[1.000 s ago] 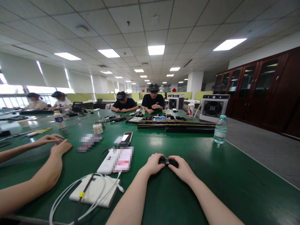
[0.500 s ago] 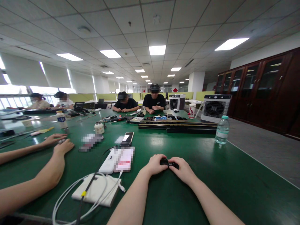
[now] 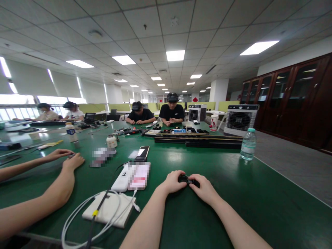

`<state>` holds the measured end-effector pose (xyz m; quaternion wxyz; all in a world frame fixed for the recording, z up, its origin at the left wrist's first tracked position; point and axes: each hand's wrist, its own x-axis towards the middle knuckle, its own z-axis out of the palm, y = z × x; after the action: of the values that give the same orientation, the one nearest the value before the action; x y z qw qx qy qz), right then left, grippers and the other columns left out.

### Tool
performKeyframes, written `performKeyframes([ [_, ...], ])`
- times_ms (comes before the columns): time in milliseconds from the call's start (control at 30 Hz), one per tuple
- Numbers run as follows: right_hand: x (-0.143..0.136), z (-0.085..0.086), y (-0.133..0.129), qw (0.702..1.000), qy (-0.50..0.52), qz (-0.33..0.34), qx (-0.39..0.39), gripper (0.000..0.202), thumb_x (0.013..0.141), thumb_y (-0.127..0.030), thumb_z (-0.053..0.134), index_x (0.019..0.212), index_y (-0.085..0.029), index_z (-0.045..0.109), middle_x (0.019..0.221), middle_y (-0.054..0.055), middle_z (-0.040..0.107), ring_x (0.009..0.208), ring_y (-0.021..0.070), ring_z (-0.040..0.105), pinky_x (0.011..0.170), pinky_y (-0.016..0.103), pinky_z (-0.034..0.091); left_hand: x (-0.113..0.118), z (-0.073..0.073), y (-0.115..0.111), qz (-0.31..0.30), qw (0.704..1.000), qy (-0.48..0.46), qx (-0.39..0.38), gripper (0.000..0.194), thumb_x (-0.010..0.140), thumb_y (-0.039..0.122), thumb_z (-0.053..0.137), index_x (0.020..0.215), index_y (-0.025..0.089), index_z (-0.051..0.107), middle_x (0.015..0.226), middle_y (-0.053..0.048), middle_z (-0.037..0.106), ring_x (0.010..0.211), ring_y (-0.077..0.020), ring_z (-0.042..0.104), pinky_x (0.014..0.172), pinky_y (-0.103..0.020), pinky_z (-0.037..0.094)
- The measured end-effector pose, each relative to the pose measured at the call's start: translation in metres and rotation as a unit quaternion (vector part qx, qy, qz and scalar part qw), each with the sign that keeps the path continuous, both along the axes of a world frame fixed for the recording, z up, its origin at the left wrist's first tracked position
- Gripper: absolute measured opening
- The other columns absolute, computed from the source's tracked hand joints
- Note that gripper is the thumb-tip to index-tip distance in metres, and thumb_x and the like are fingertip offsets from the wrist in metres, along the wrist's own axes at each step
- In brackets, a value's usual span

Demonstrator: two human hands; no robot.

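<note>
A small black object [image 3: 186, 178] of a kind I cannot make out lies low over the green table [image 3: 261, 200], between my two hands. My left hand [image 3: 174, 182] has its fingers and thumb closed around the left end. At the right end my right hand [image 3: 203, 186] grips it the same way, thumb toward me. The fingers hide most of its outline. To the left of my forearm are a white power bank [image 3: 123, 177] marked "2" and a pink-screened phone [image 3: 139, 175].
A co-worker's hands [image 3: 71, 159] work at the left. A white box-like block [image 3: 107, 211] with a looped white cable [image 3: 67, 221] sits near front. A water bottle [image 3: 248, 144] stands at right; long black bars [image 3: 212, 142] lie across the back. Several people sit farther off.
The whole view has shifted slightly, so things appear a little further right. My hands keep the same hold on the black object.
</note>
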<state>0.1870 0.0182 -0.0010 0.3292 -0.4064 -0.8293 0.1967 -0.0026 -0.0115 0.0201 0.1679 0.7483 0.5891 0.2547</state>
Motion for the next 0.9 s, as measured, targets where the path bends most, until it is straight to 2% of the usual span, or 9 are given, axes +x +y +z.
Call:
performKeyframes([
  [600,-0.0008,0.0035,-0.0020,1.000,-0.015,-0.003,-0.004,0.024,0.076,-0.025,0.057,0.096,-0.023,0.069,0.106,0.006,0.069,0.101,0.0234,0.060,0.093,0.038,0.044,-0.0012,-0.0066,0.0052,-0.001,1.000,-0.003,0.008,0.040,0.075,0.029,0.062,0.114,0.021,0.061,0.115,-0.006,0.066,0.109,-0.0249,0.059,0.097,-0.036,0.046],
  [900,-0.0012,0.0047,-0.0030,1.000,-0.020,-0.006,-0.007,0.022,0.078,-0.027,0.056,0.097,-0.024,0.069,0.107,0.005,0.069,0.101,0.0230,0.060,0.094,0.038,0.044,-0.0005,-0.0025,0.0021,-0.002,1.000,0.001,0.003,0.045,0.074,0.030,0.064,0.117,0.020,0.061,0.117,-0.007,0.065,0.111,-0.0258,0.058,0.099,-0.037,0.046],
])
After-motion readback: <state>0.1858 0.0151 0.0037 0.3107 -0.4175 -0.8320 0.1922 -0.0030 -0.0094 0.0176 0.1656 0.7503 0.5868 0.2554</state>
